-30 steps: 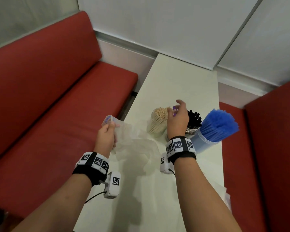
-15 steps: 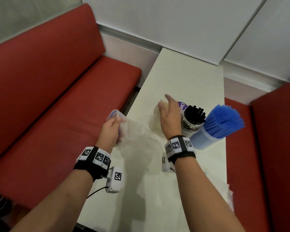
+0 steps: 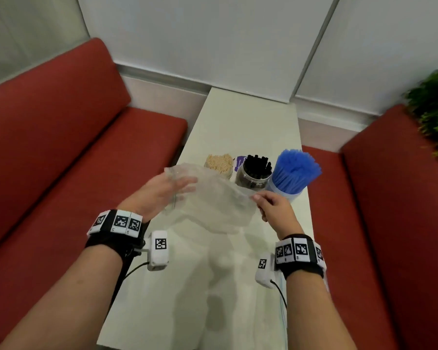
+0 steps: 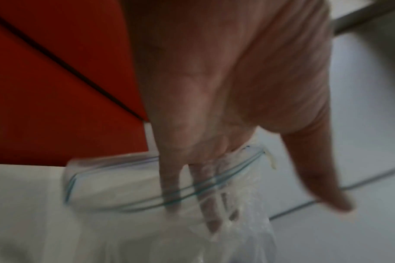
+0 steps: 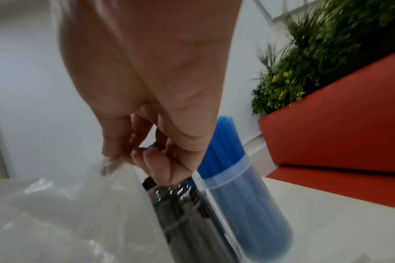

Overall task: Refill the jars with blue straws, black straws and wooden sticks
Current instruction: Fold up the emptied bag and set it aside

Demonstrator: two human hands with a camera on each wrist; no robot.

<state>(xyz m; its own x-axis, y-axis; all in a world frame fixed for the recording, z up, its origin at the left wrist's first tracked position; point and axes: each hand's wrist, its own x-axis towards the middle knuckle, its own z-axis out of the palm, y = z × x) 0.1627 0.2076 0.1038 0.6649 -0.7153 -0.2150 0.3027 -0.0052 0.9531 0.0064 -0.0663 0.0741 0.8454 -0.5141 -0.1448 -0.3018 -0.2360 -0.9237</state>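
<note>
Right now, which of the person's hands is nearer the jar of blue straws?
Right. The right hand pinches the clear bag just in front of the blue straw jar; the left hand is across the bag, left of all three jars.

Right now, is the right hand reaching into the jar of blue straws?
No, the right hand is pinching a corner of the clear plastic bag in front of the jars, apart from the blue straws.

Thin clear crinkly plastic bag (image 3: pixel 213 198); glossy clear jars (image 3: pixel 250 179); smooth plastic straws (image 3: pixel 296 168); pale wooden sticks (image 3: pixel 218 162); matt red upholstery (image 3: pixel 61 147); smooth counter (image 3: pixel 243 127).
</note>
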